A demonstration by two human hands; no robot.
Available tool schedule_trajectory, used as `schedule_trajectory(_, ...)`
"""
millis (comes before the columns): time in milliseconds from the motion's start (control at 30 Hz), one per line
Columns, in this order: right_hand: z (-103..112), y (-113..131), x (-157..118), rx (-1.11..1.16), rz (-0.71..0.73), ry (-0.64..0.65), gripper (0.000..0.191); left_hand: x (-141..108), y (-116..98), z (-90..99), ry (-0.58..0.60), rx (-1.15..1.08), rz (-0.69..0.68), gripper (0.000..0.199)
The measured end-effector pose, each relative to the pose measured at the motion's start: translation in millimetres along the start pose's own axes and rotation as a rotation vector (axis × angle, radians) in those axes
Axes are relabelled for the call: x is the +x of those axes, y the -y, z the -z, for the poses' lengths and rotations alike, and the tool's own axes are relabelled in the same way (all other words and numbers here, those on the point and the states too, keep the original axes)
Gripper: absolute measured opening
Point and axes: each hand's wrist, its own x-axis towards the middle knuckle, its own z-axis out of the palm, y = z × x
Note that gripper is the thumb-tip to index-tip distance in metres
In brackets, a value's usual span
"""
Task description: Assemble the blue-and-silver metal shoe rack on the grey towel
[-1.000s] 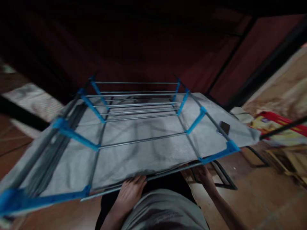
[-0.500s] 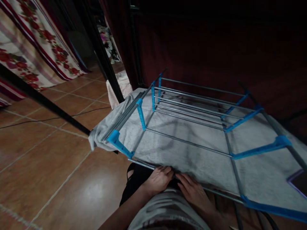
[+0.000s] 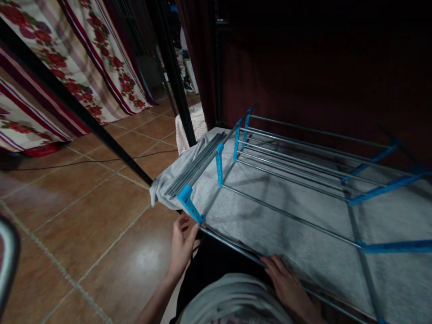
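A rack of grey metal tubes joined by blue plastic brackets lies on a grey cloth (image 3: 256, 216) in front of me. My left hand (image 3: 182, 245) is at the rack's near left corner, beside the lower end of a blue bracket (image 3: 191, 207). Its thumb and fingers are apart, and the thumb tip is at the corner. Along the near edge runs a metal tube (image 3: 232, 245). My right hand (image 3: 286, 281) has its fingers bent over this tube, close to my lap; the thumb is hidden.
Several loose grey tubes (image 3: 195, 164) lie together on the cloth's left end. Dark posts (image 3: 108, 144) slant down at the left. A cable (image 3: 135, 158) crosses the tiled floor (image 3: 118, 211). Flowered curtains (image 3: 111, 67) hang behind, and a dark red panel (image 3: 303, 81) stands beyond the rack.
My left hand has left the middle of the near tube and moved left to the corner bracket. My right hand remains on the tube. The view has turned left.
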Motion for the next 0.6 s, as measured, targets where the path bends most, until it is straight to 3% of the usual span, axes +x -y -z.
schedule_trajectory(100, -5, -4, 0, -0.003, 0.023, -0.009, 0.046, 19, 3, -7.9, 0.260, -0.035, 0.002, 0.040)
schedule_trajectory(333, 4, 5, 10, 0.032, -0.014, 0.026, 0.042, 31, 0, -12.5, 0.308, 0.052, -0.011, 0.035)
schedule_trajectory(467, 15, 43, 43, 0.126, 0.021, 0.113, 0.044, 31, -4, -10.7, 0.292, 0.051, -0.033, 0.031)
schedule_trajectory(600, 19, 101, 101, 0.210, 0.115, 0.214, 0.043, 33, -2, -10.4, 0.291, 0.012, -0.009, 0.033)
